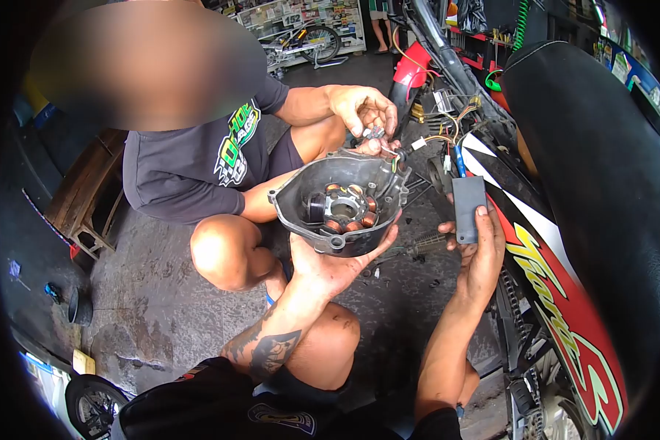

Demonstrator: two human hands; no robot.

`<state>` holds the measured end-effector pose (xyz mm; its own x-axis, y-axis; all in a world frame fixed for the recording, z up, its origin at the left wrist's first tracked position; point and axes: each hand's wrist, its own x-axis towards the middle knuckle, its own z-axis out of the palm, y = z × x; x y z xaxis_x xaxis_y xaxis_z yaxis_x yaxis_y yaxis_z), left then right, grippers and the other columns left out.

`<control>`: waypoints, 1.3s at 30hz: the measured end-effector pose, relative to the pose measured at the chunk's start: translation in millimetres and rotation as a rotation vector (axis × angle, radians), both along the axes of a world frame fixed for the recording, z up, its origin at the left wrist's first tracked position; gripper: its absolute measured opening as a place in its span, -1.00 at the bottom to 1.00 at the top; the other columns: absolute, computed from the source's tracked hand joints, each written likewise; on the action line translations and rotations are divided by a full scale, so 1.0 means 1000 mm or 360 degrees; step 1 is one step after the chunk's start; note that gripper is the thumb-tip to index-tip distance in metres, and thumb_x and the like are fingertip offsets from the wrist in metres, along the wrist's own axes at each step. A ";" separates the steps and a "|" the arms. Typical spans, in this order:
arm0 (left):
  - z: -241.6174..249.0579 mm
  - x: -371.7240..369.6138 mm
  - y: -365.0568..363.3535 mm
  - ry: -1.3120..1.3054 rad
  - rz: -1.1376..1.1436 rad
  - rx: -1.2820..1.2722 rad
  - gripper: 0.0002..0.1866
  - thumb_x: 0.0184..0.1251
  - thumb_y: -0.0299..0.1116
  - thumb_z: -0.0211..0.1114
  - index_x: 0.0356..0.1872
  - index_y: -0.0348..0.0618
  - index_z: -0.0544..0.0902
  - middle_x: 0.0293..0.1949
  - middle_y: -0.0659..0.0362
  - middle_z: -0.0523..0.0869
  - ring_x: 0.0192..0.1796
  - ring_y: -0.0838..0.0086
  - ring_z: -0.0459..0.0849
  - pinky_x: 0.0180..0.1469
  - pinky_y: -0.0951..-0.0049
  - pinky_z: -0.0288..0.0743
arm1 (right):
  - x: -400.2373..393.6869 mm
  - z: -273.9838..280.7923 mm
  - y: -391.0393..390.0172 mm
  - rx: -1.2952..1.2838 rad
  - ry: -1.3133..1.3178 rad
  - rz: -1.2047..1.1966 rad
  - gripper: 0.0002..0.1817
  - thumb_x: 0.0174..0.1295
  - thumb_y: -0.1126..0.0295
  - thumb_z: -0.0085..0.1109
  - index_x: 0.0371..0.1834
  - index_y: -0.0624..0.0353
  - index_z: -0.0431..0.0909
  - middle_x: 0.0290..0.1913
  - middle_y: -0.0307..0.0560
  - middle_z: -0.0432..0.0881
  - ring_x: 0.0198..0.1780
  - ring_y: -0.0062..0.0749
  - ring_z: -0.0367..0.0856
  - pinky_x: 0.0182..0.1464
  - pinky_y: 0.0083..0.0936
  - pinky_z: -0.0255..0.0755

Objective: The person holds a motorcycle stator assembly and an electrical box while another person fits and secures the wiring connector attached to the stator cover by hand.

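Observation:
My left hand (321, 265) supports a black engine cover (290, 192) from below, its open side facing up. Inside the cover sits a stator (342, 208), a ring of copper-wound coils. My right hand (482, 249) grips a flat dark grey electronic box (469, 209) between thumb and fingers, beside the motorcycle. Blue-sleeved wiring (460, 158) meets the top of the box. Across from me, a co-worker's hand (363, 110) pinches a small wire connector (374, 133) just above the cover's far edge.
A motorcycle with a black seat (587, 147) and a red-and-white side panel (565, 293) stands on my right. Loose wires with a white plug (419, 144) hang from its frame. A wooden bench (88, 183) is at left. Small debris lies on the dark floor (161, 315).

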<state>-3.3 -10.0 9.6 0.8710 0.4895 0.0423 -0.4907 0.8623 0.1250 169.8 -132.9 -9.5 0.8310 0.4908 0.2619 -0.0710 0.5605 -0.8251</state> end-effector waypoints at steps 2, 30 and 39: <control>0.002 0.000 -0.002 0.0004 -0.0006 -0.0002 -0.15 0.40 0.19 0.04 0.52 -0.17 0.11 0.46 -0.23 0.19 0.50 -0.26 0.19 0.44 -0.25 0.26 | 0.001 -0.001 0.000 0.0013 -0.0014 0.0007 -0.44 0.44 0.12 0.09 0.30 0.36 0.43 0.02 0.15 0.72 -0.39 -0.41 0.74 -0.53 -0.68 0.46; 0.003 -0.001 -0.003 0.0134 0.0078 -0.0054 -0.23 0.46 0.10 -0.05 0.53 -0.18 0.13 0.47 -0.24 0.18 0.49 -0.28 0.20 0.41 -0.28 0.28 | -0.002 -0.002 0.001 -0.0009 0.0015 0.0015 -0.47 0.46 0.16 0.07 0.30 0.38 0.41 0.03 0.17 0.71 -0.38 -0.41 0.74 -0.51 -0.69 0.47; 0.003 -0.002 -0.004 0.0060 0.0015 -0.0069 -0.20 0.42 0.12 0.00 0.52 -0.20 0.13 0.47 -0.26 0.17 0.49 -0.28 0.20 0.41 -0.27 0.29 | -0.002 -0.002 0.001 -0.0014 -0.0008 -0.0006 -0.47 0.46 0.15 0.06 0.30 0.38 0.41 0.03 0.18 0.71 -0.37 -0.41 0.74 -0.51 -0.68 0.45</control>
